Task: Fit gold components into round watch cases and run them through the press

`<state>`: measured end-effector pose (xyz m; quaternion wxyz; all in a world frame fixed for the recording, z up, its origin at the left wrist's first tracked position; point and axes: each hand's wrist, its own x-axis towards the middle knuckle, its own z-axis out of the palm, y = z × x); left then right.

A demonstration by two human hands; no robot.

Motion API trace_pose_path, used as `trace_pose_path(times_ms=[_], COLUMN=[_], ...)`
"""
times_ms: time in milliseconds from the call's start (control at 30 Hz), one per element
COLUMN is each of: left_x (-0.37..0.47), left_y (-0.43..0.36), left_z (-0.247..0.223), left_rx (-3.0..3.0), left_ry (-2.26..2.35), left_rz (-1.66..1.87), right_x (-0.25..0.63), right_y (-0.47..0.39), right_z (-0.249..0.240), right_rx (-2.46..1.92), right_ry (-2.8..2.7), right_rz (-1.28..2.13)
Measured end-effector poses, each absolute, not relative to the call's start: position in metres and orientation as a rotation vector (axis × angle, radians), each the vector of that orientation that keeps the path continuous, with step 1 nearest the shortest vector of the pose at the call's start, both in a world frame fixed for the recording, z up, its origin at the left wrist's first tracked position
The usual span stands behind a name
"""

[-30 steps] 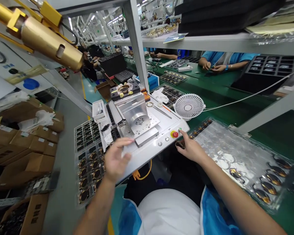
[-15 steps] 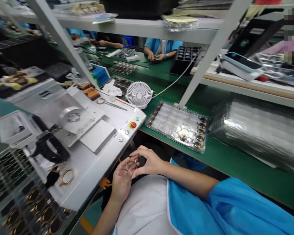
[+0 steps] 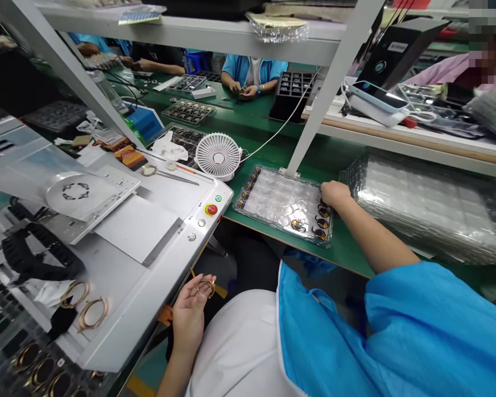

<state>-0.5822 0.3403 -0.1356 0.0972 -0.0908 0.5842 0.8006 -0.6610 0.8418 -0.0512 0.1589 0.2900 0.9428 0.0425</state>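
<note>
My left hand (image 3: pixel 192 300) is closed around a thin gold-coloured ring, like a watch case frame (image 3: pixel 207 286), held low in front of my body. My right hand (image 3: pixel 334 194) is at the far right corner of a clear plastic tray (image 3: pixel 268 223), fingers curled down; whatever is between them is hidden. Small round black-and-gold parts with short tails (image 3: pixel 322 223) sit along the tray's right side. More such parts (image 3: pixel 242 203) line its left side. Two gold ring frames, one of them here (image 3: pixel 93 313), lie on the white machine top (image 3: pixel 124 286) at left.
A white fan (image 3: pixel 218 157) stands behind the machine's red button (image 3: pixel 210 209). Stacked clear trays (image 3: pixel 434 204) lie to the right. A slanted shelf post (image 3: pixel 326 94) rises behind the parts tray. Tweezers (image 3: pixel 177 176) rest on the machine. Co-workers sit across the green bench.
My right hand has left the ring and reached right to the tray's far corner. My left hand keeps the ring, now lower and further left. The view has shifted.
</note>
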Motion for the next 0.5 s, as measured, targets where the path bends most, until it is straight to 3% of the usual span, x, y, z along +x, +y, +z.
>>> trace_pose_path(times_ms=[300, 500], left_x=[-0.578, -0.576], left_y=[0.341, 0.334], left_z=[-0.129, -0.128], left_rx=[-0.267, -0.215], left_ry=[1.646, 1.623], left_rz=[2.417, 2.405], right_x=[-0.663, -0.656], right_y=[0.852, 0.823], right_z=[-0.059, -0.046], right_rx=[0.908, 1.045], right_ry=[2.718, 2.851], right_rz=[-0.028, -0.352])
